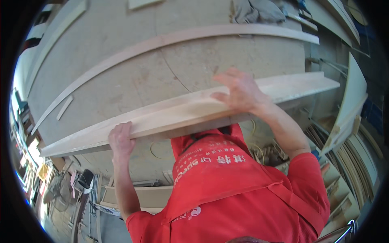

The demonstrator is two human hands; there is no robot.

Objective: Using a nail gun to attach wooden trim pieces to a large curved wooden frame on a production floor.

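Observation:
A long pale wooden board (178, 113) lies across the near edge of the worktable, with a raised strip or step along its length. My left hand (121, 139) grips the board's near edge left of the middle, its fingers bent over the top. Farther right, my right hand (239, 91) is over the board, slightly blurred, with thumb and fingers apart. Whether its palm touches the wood, I cannot tell. Beyond the board, a long thin wooden strip (162, 40) stretches across the table.
The grey worktable (133, 77) carries a short wood offcut (65, 107) at left and a grey cloth (259, 11) at the far right. Pale panels (344, 105) lean upright at right. A fan (58, 192) stands at the lower left. Yellowish cords (255, 150) hang below the board.

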